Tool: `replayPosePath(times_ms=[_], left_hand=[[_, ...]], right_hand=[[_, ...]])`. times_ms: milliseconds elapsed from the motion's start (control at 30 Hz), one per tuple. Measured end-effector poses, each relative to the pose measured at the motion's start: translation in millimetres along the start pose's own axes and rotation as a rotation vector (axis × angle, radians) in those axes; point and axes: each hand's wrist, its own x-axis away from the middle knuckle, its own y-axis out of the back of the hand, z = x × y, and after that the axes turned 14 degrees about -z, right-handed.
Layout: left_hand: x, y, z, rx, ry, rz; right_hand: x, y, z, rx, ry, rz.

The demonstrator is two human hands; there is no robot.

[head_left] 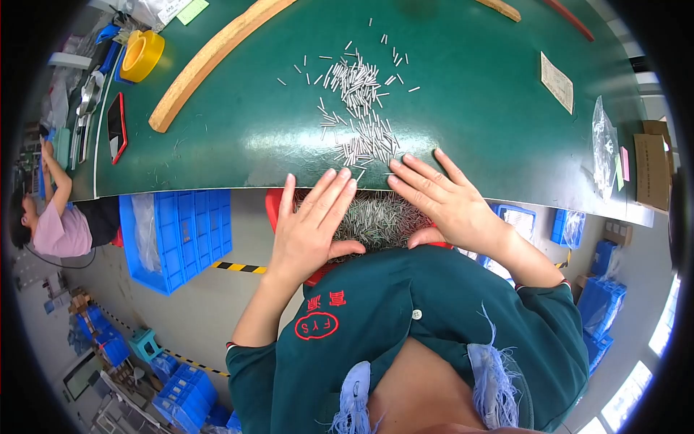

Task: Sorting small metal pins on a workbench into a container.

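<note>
Many small silvery metal pins (359, 83) lie scattered in a loose pile on the green tabletop (477, 101), trailing toward its near edge. Just below that edge, a red container (272, 206) holds a mass of similar pins (383, 219). My left hand (312, 217) is at the edge, fingers stretched out with their tips at the left of the nearest pins. On the right, my right hand (444, 195) lies with its fingers spread over the edge, fingertips close to the same pins. Both thumbs reach over the container. Neither hand holds anything I can see.
A long wooden strip (210, 61) lies at the left, near a red-edged phone (116, 128) and a yellow tape roll (142, 56). A paper card (556, 82) and a clear bag (604, 145) lie at the right. A blue crate (177, 235) stands below; another person (61, 224) sits far left.
</note>
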Motion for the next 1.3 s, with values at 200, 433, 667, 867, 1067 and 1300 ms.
replayPosePath(times_ms=[200, 433, 667, 867, 1067, 1300], left_hand=[[-17.0, -10.0, -3.4, 0.035, -0.036, -0.036], [-6.3, -11.8, -1.4, -0.043, -0.032, -0.172], [-11.1, -33.0, 9.0, -0.062, -0.127, -0.347], [-9.1, -30.4, 18.5, -0.022, -0.156, -0.493], [36.5, 62.2, 104.0, -0.517, 0.258, -0.733], [116.7, 106.7, 131.3, -0.806, 0.585, -0.555]], right_hand=[[-13.1, -8.1, -3.3, -0.055, -0.010, -0.057], [-10.2, -6.0, -7.6, -0.001, -0.041, -0.087], [-9.6, -7.0, -8.0, 0.008, -0.061, -0.119], [-11.9, 0.0, -11.2, -0.050, -0.135, -0.175], [4.9, 5.7, -29.6, 0.026, -0.212, -0.182], [-21.7, -0.3, -15.7, 0.016, -0.055, -0.077]])
